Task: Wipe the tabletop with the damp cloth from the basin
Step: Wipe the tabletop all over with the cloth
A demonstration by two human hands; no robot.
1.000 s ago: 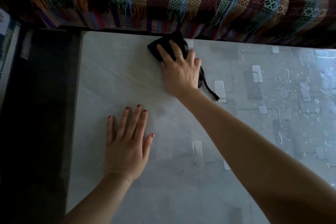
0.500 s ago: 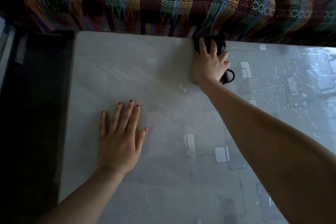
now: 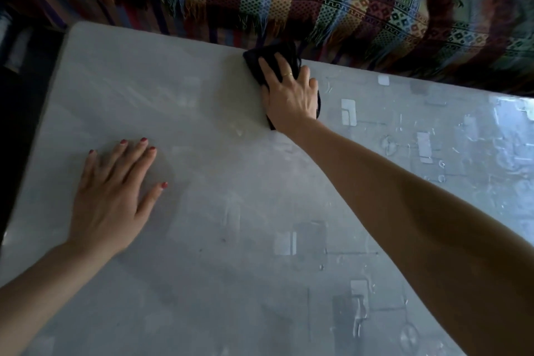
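A dark cloth lies bunched on the pale grey tabletop close to its far edge. My right hand presses flat on top of the cloth, fingers spread, covering most of it; a ring shows on one finger. My left hand rests palm down on the bare tabletop at the near left, fingers apart, holding nothing. The right part of the table shines with wet streaks and droplets. No basin is in view.
A striped, patterned blanket with fringe hangs over furniture just beyond the table's far edge. Dark floor lies past the table's left edge. Window reflections glare on the wet right side.
My right hand slid the cloth along the far edge, to the right and then back left a little. My left hand stayed flat in place. The view has tilted.
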